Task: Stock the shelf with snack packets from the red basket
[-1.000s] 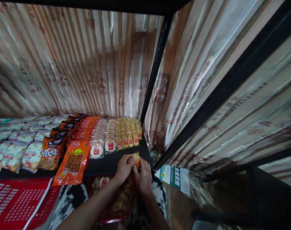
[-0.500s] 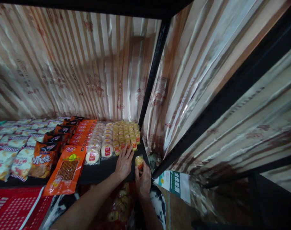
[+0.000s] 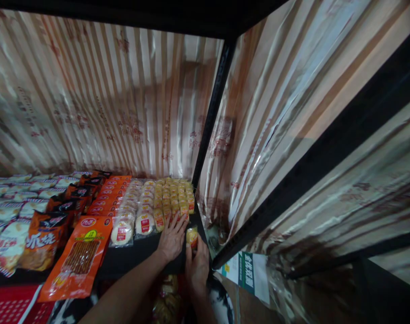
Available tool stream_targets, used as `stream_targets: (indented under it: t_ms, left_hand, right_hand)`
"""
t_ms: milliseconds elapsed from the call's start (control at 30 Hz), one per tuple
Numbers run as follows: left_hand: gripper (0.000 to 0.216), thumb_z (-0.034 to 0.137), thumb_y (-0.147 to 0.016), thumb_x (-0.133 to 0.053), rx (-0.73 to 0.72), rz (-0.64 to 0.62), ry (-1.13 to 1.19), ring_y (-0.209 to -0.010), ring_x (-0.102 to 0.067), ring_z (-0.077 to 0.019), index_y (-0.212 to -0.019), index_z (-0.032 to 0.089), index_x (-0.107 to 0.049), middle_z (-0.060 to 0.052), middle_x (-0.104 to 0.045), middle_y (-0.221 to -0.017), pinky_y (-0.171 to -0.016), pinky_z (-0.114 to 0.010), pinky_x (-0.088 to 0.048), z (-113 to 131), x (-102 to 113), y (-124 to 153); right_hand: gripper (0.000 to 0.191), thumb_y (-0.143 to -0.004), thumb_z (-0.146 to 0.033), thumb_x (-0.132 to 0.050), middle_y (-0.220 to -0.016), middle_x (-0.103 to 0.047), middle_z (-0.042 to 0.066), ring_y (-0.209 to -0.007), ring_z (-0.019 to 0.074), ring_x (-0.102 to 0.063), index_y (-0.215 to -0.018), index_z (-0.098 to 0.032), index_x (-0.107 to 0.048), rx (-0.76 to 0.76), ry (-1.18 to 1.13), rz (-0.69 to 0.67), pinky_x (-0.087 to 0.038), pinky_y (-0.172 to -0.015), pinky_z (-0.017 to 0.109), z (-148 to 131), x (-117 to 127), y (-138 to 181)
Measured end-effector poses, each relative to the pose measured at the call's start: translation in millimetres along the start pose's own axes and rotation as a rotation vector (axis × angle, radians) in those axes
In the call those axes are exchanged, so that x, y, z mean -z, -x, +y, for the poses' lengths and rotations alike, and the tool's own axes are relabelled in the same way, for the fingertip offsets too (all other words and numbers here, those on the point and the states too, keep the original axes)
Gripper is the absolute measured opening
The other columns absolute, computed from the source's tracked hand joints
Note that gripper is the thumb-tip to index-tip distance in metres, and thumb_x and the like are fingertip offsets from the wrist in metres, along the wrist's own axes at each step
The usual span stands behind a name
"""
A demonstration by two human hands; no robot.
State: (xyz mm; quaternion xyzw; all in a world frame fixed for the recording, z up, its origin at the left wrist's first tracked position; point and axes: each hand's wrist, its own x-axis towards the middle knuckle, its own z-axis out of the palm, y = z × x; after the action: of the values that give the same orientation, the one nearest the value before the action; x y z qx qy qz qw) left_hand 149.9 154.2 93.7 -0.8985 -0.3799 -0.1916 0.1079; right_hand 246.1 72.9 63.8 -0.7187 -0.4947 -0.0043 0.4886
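Note:
My left hand (image 3: pixel 173 237) lies with fingers stretched against the front of the rows of small yellow snack packets (image 3: pixel 159 218) on the black shelf. In my right hand (image 3: pixel 198 263), between thumb and fingers, is one yellow snack packet (image 3: pixel 191 235) with a red label, near the shelf's right end. Left of the yellow rows stand round white packaged cakes (image 3: pixel 145 224) with red labels. Clear packs of similar white cakes (image 3: pixel 123 231) come beside them.
Orange stick-snack bags (image 3: pixel 81 256), orange-and-black bags (image 3: pixel 41 243) and white snack bags (image 3: pixel 11 245) fill the shelf leftward. A black post (image 3: pixel 211 108) rises at the right corner. Below are a red basket (image 3: pixel 9 303) and more yellow packets (image 3: pixel 167 301).
The view has shifted, so the shelf appears lower and slightly left. My right hand, still holding the yellow packet, is a little closer to the left hand, which stays on the rows.

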Motion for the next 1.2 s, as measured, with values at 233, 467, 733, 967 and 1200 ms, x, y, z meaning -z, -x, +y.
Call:
stream_targets:
  t_ms: [233, 467, 733, 967, 1200]
  left_hand:
    - [0.048, 0.024, -0.087, -0.037, 0.013, 0.004, 0.034, -0.137, -0.015, -0.0253, -0.135, 0.022, -0.037, 0.0, -0.023, -0.149, -0.109, -0.049, -0.019, -0.3, -0.7, 1.6]
    - [0.052, 0.022, -0.084, -0.04, 0.018, 0.008, 0.043, -0.136, -0.018, -0.0258, -0.136, 0.022, -0.036, -0.001, -0.025, -0.148, -0.109, -0.05, -0.017, -1.0, -5.0, 1.8]
    - [0.058, 0.022, -0.082, -0.042, 0.01, 0.004, 0.074, -0.136, -0.016, -0.0278, -0.139, 0.023, -0.03, -0.002, -0.026, -0.148, -0.108, -0.052, -0.017, -2.7, -9.0, 1.5]
    - [0.057, 0.021, -0.082, -0.041, 0.022, 0.0, 0.1, -0.137, -0.014, -0.0279, -0.138, 0.021, -0.032, -0.002, -0.024, -0.148, -0.109, -0.051, -0.016, -2.1, -10.1, 1.6]
    - [0.058, 0.02, -0.08, -0.042, 0.027, -0.012, 0.118, -0.137, -0.013, -0.0274, -0.137, 0.021, -0.033, -0.001, -0.022, -0.149, -0.109, -0.052, -0.016, -2.1, -9.2, 1.8]
  right_hand:
    - [0.057, -0.089, -0.044, -0.029, -0.119, -0.054, 0.022, -0.112, 0.0285, -0.049, -0.125, -0.003, -0.045, -0.034, 0.063, 0.007, -0.041, -0.091, 0.041, 1.0, -20.9, -29.2]
    - [0.055, -0.09, -0.041, -0.027, -0.123, -0.05, 0.023, -0.117, 0.03, -0.044, -0.127, -0.004, -0.043, -0.053, 0.093, 0.037, -0.038, -0.092, 0.043, 2.6, -32.7, -55.7]
    - [0.055, -0.089, -0.042, -0.029, -0.126, -0.047, 0.022, -0.116, 0.0288, -0.045, -0.128, -0.006, -0.042, -0.076, 0.045, 0.03, -0.04, -0.088, 0.039, 1.0, -42.8, -72.5]
    - [0.055, -0.087, -0.042, -0.033, -0.122, -0.053, 0.019, -0.11, 0.028, -0.051, -0.129, -0.008, -0.043, -0.131, 0.099, -0.018, -0.04, -0.088, 0.038, -5.2, -40.2, -88.2]
    - [0.049, -0.086, -0.043, -0.036, -0.11, -0.06, 0.019, -0.102, 0.0269, -0.055, -0.117, -0.007, -0.048, -0.162, 0.069, 0.005, -0.042, -0.08, 0.035, -6.4, -41.5, -90.8]
